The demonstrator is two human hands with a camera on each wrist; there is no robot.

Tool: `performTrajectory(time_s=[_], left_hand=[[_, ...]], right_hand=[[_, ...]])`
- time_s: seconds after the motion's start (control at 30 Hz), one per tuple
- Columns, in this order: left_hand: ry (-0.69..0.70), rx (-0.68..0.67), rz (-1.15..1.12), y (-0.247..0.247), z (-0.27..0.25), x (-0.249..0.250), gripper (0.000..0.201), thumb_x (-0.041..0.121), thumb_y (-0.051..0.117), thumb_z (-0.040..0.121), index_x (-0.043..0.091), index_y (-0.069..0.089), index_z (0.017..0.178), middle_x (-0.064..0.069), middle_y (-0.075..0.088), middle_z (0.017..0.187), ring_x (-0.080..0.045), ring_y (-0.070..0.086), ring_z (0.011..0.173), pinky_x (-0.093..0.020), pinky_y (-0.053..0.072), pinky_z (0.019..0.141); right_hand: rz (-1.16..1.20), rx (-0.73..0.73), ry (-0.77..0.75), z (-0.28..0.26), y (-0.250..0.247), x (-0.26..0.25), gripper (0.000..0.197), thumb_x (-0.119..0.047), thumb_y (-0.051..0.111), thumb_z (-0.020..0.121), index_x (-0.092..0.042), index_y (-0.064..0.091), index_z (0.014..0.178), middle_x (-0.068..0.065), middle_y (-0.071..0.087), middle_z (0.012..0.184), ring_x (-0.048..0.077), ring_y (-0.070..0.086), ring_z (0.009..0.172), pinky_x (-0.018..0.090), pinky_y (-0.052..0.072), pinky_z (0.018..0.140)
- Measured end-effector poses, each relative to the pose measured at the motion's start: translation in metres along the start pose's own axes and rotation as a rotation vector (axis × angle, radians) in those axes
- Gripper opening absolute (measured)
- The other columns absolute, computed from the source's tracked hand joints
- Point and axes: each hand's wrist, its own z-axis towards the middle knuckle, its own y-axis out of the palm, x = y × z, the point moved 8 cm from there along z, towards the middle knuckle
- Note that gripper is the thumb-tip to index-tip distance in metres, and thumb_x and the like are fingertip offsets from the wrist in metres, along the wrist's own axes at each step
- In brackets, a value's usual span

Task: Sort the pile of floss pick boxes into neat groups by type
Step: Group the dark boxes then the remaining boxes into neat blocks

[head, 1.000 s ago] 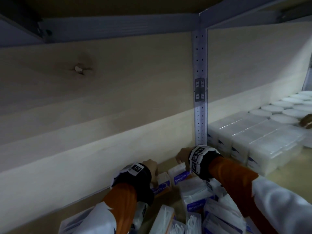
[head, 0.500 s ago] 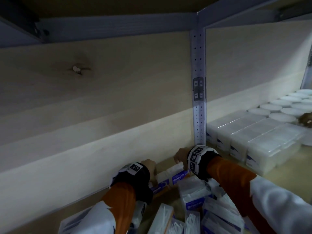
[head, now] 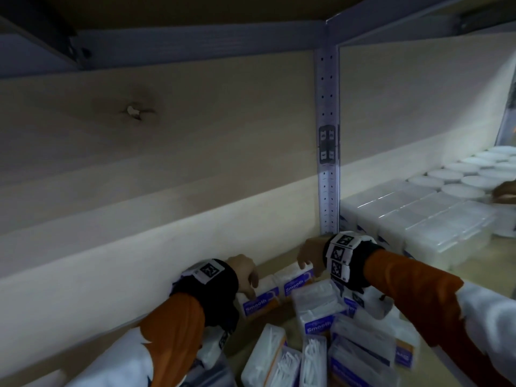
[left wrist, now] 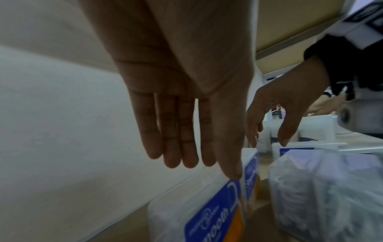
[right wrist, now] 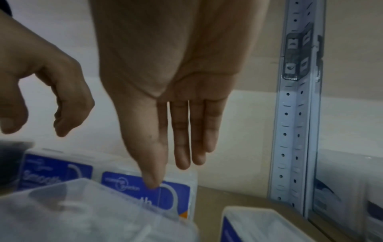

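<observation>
Two white floss pick boxes with blue "Smooth" labels stand side by side against the back panel: the left box (head: 259,298) (left wrist: 207,212) and the right box (head: 297,282) (right wrist: 172,193). My left hand (head: 248,280) (left wrist: 207,167) hangs over the left box with straight fingers, its thumb tip touching the box's top edge. My right hand (head: 305,261) (right wrist: 170,172) is over the right box, fingers straight and thumb tip on its label. A loose pile of floss pick boxes (head: 321,344) lies on the shelf in front of both hands.
A perforated metal post (head: 328,191) stands just right of my right hand. Beyond it are rows of clear rectangular boxes (head: 418,219) and round white lids (head: 469,177). Another person's hand (head: 505,188) shows at the right edge. A shelf runs close overhead.
Both hands have stayed on the two standing boxes at the back panel, with only small shifts.
</observation>
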Motion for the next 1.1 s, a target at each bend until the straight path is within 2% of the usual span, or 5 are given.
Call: performTrajectory(time_s=[0.13, 0.27, 0.43, 1.0, 1.1], left_hand=[[-0.018, -0.080, -0.023, 0.013, -0.009, 0.010, 0.040, 0.024, 0.065, 0.088, 0.005, 0.059, 0.124, -0.011, 0.058, 0.131, -0.025, 0.056, 0.118, -0.026, 0.047, 0.092], [0.006, -0.170, -0.028, 0.034, -0.014, 0.026, 0.046, 0.030, 0.055, 0.095, 0.001, 0.052, 0.131, -0.017, 0.053, 0.134, -0.028, 0.050, 0.124, -0.011, 0.040, 0.067], [0.036, -0.201, -0.032, 0.039, -0.021, 0.045, 0.048, 0.039, 0.046, 0.097, 0.001, 0.054, 0.126, -0.020, 0.056, 0.129, -0.031, 0.051, 0.120, -0.033, 0.038, 0.100], [0.043, -0.191, -0.025, 0.028, -0.015, 0.052, 0.044, 0.020, 0.050, 0.097, 0.000, 0.045, 0.136, -0.018, 0.047, 0.141, -0.027, 0.045, 0.130, -0.027, 0.036, 0.098], [0.003, -0.125, -0.032, 0.014, -0.018, 0.042, 0.043, 0.026, 0.057, 0.093, 0.002, 0.055, 0.129, -0.014, 0.059, 0.125, -0.016, 0.053, 0.101, -0.025, 0.040, 0.081]], right_hand=[[0.069, -0.049, -0.016, -0.008, 0.016, 0.000, 0.043, -0.009, 0.067, 0.082, -0.009, 0.059, 0.125, 0.009, 0.055, 0.132, 0.027, 0.051, 0.123, 0.036, 0.042, 0.103], [0.110, -0.093, -0.003, -0.012, 0.025, -0.002, 0.049, -0.006, 0.064, 0.085, -0.009, 0.053, 0.133, 0.010, 0.049, 0.140, 0.027, 0.045, 0.129, 0.035, 0.038, 0.104], [0.090, -0.123, -0.012, -0.014, 0.027, -0.004, 0.055, -0.009, 0.061, 0.089, -0.008, 0.043, 0.141, 0.011, 0.044, 0.145, 0.027, 0.039, 0.133, 0.032, 0.035, 0.106], [0.130, -0.008, 0.102, -0.017, 0.035, 0.016, 0.054, -0.016, 0.058, 0.092, -0.006, 0.039, 0.142, 0.012, 0.039, 0.147, 0.028, 0.041, 0.133, 0.034, 0.033, 0.109], [0.147, 0.000, 0.102, -0.019, 0.032, 0.015, 0.053, -0.014, 0.057, 0.093, -0.004, 0.038, 0.142, 0.013, 0.039, 0.147, 0.028, 0.041, 0.134, 0.033, 0.032, 0.109]])
